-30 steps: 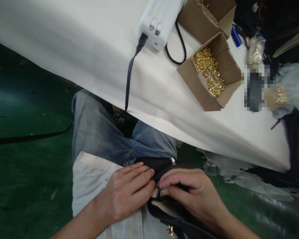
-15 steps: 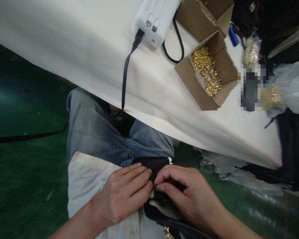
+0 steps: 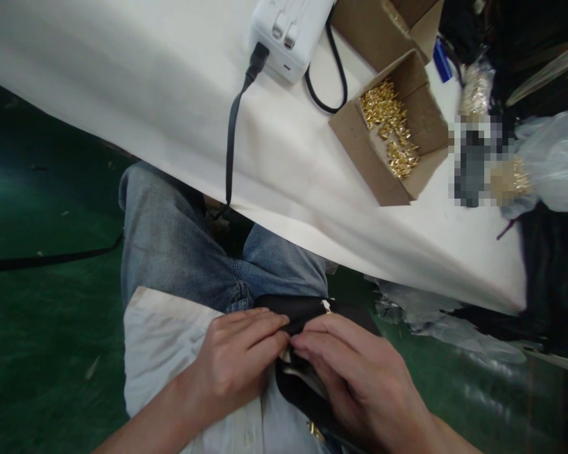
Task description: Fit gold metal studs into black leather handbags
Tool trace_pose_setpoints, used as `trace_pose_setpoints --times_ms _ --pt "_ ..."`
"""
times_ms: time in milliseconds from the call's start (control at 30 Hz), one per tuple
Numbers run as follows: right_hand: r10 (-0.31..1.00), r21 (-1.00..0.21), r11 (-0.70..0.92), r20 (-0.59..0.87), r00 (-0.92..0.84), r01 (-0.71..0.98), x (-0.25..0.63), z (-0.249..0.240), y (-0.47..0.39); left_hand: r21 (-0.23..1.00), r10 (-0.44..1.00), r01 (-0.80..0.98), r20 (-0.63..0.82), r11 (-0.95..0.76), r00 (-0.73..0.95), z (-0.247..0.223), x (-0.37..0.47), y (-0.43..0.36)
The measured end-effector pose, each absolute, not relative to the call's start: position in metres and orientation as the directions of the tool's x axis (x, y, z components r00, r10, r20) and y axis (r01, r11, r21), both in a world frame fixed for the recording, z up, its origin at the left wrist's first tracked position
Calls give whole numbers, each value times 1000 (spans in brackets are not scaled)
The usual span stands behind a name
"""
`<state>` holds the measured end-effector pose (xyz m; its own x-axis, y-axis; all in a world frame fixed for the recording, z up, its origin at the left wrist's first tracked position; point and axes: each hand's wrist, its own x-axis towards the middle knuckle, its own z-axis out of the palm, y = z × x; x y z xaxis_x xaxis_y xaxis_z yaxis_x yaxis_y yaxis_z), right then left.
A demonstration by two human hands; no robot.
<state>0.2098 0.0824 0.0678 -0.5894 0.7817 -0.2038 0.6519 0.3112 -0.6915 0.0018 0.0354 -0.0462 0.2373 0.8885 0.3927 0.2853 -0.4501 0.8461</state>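
A black bag with gold metal fittings rests on my lap, its pale inside partly showing. My left hand lies over its left side, fingers bent together and gripping the black material. From the right, my right hand pinches at the bag's opening, thumb and fingertips almost touching the left fingertips. Whatever small part may lie between those fingertips is hidden. A gold fitting shows on the near edge of the bag, and a white scrap sticks up by another at the far edge.
On the white-covered table stand a cardboard box of small gold pieces, a second box and a white power bank with a black cable. Plastic bags lie at the right. Clear plastic sheeting hangs below the table edge.
My right hand has turned, its fingers closing down nearer the left fingertips. The left fingers have drawn more tightly together. The view has shifted slightly.
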Motion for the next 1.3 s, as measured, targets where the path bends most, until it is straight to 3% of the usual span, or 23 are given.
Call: trace_pose_setpoints --times_ms 433,700,1000,1300 --pt "672 -689 388 -244 -699 612 214 76 86 942 968 220 246 -253 59 -44 18 30" --pt "558 -606 401 -433 -708 687 209 95 105 994 999 107 -18 12 52 -39 26 30" --pt "674 -541 520 -216 -707 661 218 72 98 984 993 180 -14 -7 117 -31 24 45" --pt "667 -513 508 -274 -693 692 215 76 100 978 984 194 -103 74 144 -25 22 50"
